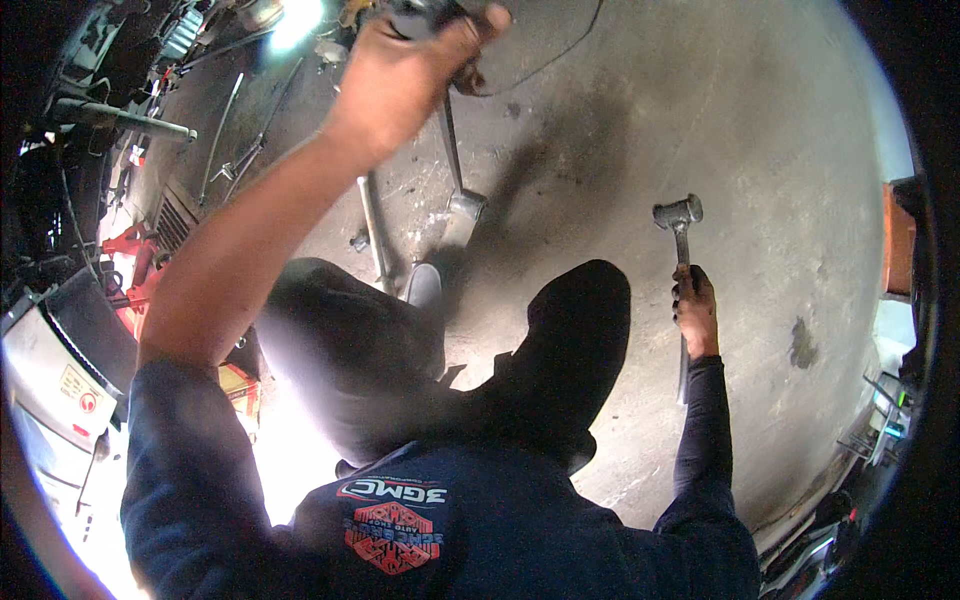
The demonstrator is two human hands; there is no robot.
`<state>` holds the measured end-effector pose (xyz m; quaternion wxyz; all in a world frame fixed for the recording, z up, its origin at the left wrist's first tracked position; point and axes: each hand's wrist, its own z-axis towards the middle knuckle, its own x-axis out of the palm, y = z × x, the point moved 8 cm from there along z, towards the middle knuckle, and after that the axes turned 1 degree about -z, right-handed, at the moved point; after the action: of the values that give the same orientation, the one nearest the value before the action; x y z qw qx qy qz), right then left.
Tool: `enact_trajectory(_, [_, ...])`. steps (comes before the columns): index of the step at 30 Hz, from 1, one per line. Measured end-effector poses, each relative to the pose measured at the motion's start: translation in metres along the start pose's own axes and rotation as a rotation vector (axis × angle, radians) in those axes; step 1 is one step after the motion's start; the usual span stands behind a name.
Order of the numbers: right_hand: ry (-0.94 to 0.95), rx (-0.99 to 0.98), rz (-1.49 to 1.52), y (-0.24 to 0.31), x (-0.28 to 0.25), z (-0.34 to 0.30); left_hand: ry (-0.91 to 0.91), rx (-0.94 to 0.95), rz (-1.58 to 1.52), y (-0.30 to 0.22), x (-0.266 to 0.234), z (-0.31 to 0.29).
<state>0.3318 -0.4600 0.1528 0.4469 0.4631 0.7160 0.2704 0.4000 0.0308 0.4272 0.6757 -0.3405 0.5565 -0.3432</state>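
Note:
My right hand (697, 308) is wrapped round the handle of a hammer (680, 212), whose short, thick metal head points away from me above the floor. My left hand (400, 75) is raised at the top edge, its fingers curled round a dark part (425, 18) that is partly cut off by the picture's edge. Below that hand a flat metal arm (450, 145) runs down to a round metal cylinder (467, 205). Whether this arm joins the held part is hidden by my hand.
A light metal bar (373, 230) lies near my shoe (425, 288). Long thin rods (225, 130) and a dark grate (174, 222) are on the floor at left, beside red metal stands (130, 270). A bright lamp (297, 22) shines at far left. Tools crowd the lower right rim.

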Motion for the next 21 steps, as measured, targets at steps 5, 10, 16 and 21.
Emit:
enact_trajectory(5, [0.028, -0.159, 0.139, 0.190, 0.020, -0.074, -0.001, -0.153, 0.163, -0.008, 0.029, -0.021])
enact_trajectory(10, [0.059, -0.374, 0.178, 0.325, 0.019, -0.149, -0.049, -0.222, -0.118, -0.019, 0.054, -0.047])
enact_trajectory(16, [0.040, -0.652, -0.263, 0.383, 0.026, -0.198, -0.043, -0.127, -0.203, -0.031, 0.061, -0.057])
enact_trajectory(21, [0.065, -0.685, -0.520, 0.359, 0.038, -0.194, -0.118, 0.051, -0.150, -0.038, 0.067, -0.062])
